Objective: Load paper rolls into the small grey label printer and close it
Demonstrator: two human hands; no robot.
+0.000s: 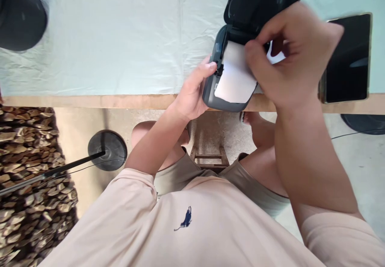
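A small dark grey label printer [215, 92] sits at the near edge of the table with its black lid [255, 2] flipped open. A white paper roll [236, 74] lies in its bay. My left hand [194, 90] grips the printer's left side, thumb on the edge of the bay. My right hand [288, 58] reaches over the open bay with its fingers curled on the paper's right part; exactly what the fingertips pinch is hidden.
The table is covered with a pale cloth [120, 34] and has a wooden front edge [90, 100]. A dark phone or tablet [349, 58] lies right of the printer. A black round object [19, 14] stands far left. Below are a stool [209, 158] and a stand base [107, 149].
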